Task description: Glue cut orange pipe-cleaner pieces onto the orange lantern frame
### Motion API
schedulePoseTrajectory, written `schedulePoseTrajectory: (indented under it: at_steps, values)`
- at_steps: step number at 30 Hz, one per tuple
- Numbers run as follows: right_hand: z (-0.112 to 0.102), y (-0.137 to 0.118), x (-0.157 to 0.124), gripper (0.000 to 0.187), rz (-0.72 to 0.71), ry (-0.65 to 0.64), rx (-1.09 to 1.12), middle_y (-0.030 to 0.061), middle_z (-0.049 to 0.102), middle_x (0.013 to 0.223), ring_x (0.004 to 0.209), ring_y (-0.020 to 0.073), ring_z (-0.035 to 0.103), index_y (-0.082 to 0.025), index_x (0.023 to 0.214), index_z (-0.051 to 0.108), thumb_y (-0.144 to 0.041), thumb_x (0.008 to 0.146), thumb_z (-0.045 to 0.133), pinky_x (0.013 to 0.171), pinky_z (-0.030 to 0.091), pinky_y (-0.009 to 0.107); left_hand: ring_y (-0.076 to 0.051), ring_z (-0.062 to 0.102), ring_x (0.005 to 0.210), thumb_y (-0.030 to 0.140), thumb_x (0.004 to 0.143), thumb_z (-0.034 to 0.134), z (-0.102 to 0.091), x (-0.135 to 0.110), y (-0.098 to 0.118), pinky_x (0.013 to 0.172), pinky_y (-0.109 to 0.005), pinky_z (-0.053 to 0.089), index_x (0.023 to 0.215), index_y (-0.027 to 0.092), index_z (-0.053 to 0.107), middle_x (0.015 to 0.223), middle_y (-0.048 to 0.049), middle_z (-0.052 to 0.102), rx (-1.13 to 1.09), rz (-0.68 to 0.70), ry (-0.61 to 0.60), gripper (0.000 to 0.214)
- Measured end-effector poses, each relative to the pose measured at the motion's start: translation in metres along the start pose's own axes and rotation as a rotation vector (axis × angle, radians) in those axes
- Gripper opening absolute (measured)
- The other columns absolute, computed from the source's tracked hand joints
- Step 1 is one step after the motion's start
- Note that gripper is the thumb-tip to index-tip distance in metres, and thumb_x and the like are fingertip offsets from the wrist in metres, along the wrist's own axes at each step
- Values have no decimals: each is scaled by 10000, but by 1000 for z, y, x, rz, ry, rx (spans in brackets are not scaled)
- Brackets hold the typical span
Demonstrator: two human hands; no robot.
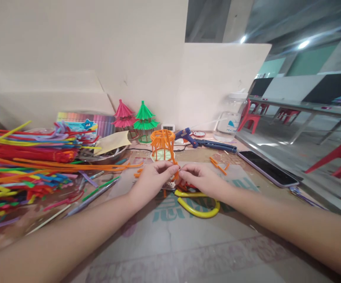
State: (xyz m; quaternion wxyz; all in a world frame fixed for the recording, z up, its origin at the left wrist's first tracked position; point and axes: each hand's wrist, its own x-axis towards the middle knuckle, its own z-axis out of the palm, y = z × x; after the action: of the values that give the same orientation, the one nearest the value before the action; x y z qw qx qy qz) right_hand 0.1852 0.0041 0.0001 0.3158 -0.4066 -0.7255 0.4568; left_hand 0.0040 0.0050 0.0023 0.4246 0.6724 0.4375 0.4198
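My left hand [157, 177] and my right hand [201, 179] meet near the middle of the table, fingertips pinched together. Between them are orange pipe cleaners [171, 148], whose free ends point up and slightly left. The fingers partly hide the lower ends. Just behind stands a small round orange pipe-cleaner frame [155, 136] with upright posts on a pale base. Yellow-handled scissors [202, 214] lie below my right hand, their blades hidden. Short orange pieces [218, 166] are scattered to the right, with more beside my left hand.
Colourful pipe cleaners [26, 177] pile up on the left, near a metal bowl [108, 158]. Pink [123, 116] and green [145, 120] pagoda models stand at the back. A blue glue gun [188, 135], a phone [267, 168] and a clear jug [229, 122] are to the right.
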Motion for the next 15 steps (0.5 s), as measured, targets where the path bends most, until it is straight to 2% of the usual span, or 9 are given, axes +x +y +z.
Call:
schedulePoseTrajectory:
  at_steps: [3, 6, 10, 15]
  values:
    - [1, -1, 0, 214, 16, 17, 67, 9, 663, 737, 614, 118, 552, -166, 860, 664, -364, 838, 586, 564, 422, 233, -142, 578, 642, 432, 763, 669, 0, -1, 4, 622, -253, 458, 727, 150, 699, 679, -18, 667, 8, 2, 14, 286]
    - [1, 0, 2, 175, 10, 12, 21, -6, 632, 687, 601, 111, 531, -160, 789, 662, -324, 811, 604, 577, 422, 233, -146, 581, 651, 426, 760, 671, 1, -1, 6, 633, -257, 456, 709, 153, 698, 659, -16, 662, 18, -2, -9, 278]
    - [-1, 1, 2, 174, 0, 0, -30, -2, 626, 681, 609, 114, 528, -158, 762, 657, -307, 817, 587, 591, 427, 236, -132, 564, 617, 443, 786, 656, 2, -1, 2, 598, -245, 444, 712, 157, 681, 629, -2, 643, -15, -10, -47, 296]
    - [-4, 3, 1, 212, -33, -29, -66, 11, 634, 684, 621, 125, 540, -157, 749, 659, -325, 840, 566, 602, 433, 247, -112, 542, 603, 434, 793, 658, 3, -1, 1, 584, -230, 433, 740, 147, 673, 671, 1, 640, -51, -2, -32, 293]
